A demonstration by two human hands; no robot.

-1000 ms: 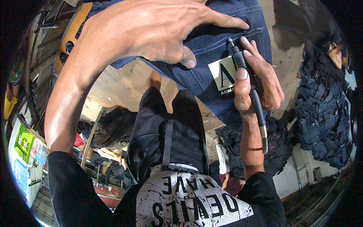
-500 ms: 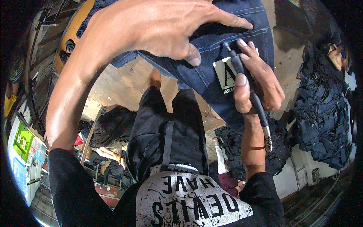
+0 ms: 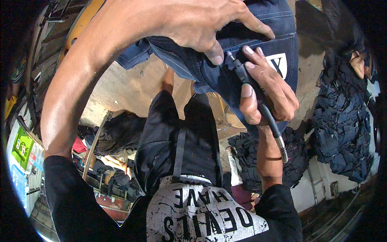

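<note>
Dark blue denim jeans (image 3: 219, 82) with pale stitching are spread in front of me. My left hand (image 3: 207, 26) lies on them from above, its thumb and index finger stretched apart beside a seam; its other fingers cannot be seen. In my right hand (image 3: 274, 88) is a slim black handheld rotary tool (image 3: 241, 73), pinched between thumb and fingers. Its narrow metal tip points at the denim near my left thumb; whether it touches cannot be told. A flexible metal-sleeved cable trails toward my right wrist. A white printed patch (image 3: 278, 64) shows beside my right fingers.
Heaps of dark cloth (image 3: 342, 121) stand at the right, with another dark pile (image 3: 274, 161) behind my right forearm. More black cloth (image 3: 121, 131) lies at the left, near a green box (image 3: 23, 149). Part of another person (image 3: 357, 62) shows at the far right.
The tool and my right hand have shifted left and slightly down, closer to my left thumb. My left hand has moved a little right and down. The white patch shows farther right.
</note>
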